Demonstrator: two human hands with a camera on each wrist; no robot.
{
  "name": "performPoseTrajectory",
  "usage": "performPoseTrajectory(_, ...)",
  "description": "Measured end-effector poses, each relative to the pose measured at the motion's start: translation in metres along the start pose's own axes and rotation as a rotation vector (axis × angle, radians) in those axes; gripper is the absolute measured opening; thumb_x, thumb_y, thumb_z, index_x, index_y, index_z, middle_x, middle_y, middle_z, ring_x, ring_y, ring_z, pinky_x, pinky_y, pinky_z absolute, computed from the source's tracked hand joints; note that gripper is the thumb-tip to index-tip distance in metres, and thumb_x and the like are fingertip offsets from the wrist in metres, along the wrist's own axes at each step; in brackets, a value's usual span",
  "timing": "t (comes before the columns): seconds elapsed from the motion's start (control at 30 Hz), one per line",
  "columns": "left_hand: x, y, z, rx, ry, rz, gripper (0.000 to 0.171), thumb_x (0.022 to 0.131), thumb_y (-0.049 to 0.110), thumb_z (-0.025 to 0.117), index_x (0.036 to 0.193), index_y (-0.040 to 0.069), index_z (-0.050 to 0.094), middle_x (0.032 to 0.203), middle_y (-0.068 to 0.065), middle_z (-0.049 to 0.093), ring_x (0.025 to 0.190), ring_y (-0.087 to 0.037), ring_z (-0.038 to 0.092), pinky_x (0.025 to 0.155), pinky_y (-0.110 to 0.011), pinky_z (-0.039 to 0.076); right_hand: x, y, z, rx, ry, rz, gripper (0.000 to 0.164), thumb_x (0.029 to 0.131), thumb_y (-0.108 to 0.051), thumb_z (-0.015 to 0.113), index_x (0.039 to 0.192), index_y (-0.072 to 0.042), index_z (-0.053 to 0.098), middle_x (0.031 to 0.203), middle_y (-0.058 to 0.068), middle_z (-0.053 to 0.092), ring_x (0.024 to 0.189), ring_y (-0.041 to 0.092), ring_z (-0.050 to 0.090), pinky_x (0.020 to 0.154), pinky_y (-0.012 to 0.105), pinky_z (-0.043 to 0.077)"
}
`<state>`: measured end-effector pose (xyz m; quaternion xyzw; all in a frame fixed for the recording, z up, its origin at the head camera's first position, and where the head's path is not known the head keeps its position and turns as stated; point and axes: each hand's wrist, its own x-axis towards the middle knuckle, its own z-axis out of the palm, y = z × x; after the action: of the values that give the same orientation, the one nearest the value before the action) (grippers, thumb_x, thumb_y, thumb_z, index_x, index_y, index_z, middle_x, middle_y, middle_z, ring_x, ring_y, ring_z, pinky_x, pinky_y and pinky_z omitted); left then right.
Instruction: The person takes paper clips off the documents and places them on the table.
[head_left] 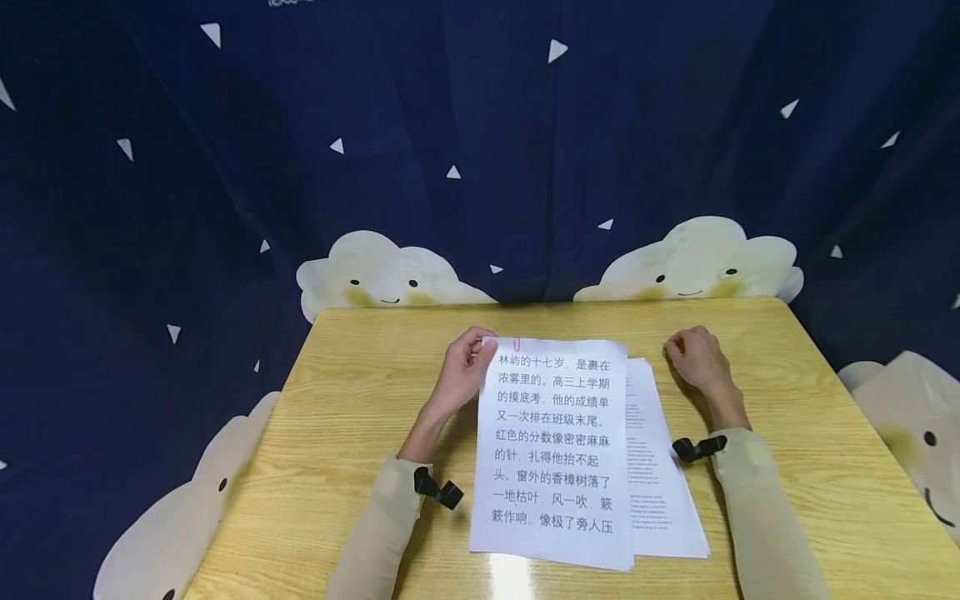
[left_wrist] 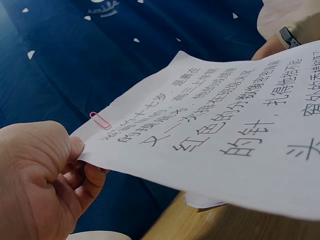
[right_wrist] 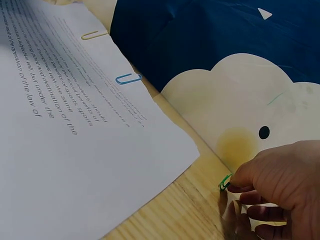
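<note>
My left hand (head_left: pixel 463 367) pinches the top left corner of a sheet of paper (head_left: pixel 555 467) printed with large Chinese characters, thumb on top and fingers curled beneath. A pink paper clip (left_wrist: pixel 101 121) sits on its top edge close to the thumb. In the left wrist view the sheet tilts up off the table. Over to the right, my right hand (head_left: pixel 699 358) pinches a small green paper clip (right_wrist: pixel 225 182) between thumb and forefinger, near the table's surface. The printed English sheet (right_wrist: pixel 75 165) lies between the hands, partly covered by the Chinese sheet in the head view.
A blue paper clip (right_wrist: pixel 128 79) and a yellow paper clip (right_wrist: pixel 95 35) are fastened along the English sheet's top edge. Everything is on a light wooden table (head_left: pixel 360 375). A dark blue curtain (head_left: pixel 450 100) with white triangles and clouds hangs behind it.
</note>
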<state>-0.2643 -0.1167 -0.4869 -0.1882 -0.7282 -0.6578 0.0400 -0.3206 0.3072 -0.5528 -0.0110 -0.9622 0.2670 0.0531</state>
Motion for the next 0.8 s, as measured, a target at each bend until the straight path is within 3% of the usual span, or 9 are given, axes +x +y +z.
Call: performPoseTrajectory(0.8, 0.0003, -0.0012, 0.0005, 0.004, 0.006, -0.009, 0.021, 0.109, 0.009, 0.055, 0.117, -0.009, 0.062, 0.082, -0.022, 0.066, 0.058, -0.013, 0.055, 0.052, -0.022, 0.045, -0.0002, 0.0052, -0.0039, 0.033, 0.004, 0.009, 0.028, 0.107, -0.016, 0.052, 0.109, 0.008, 0.066, 0.118, 0.029, 0.051, 0.102, 0.043, 0.049, 0.081, 0.060, 0.045)
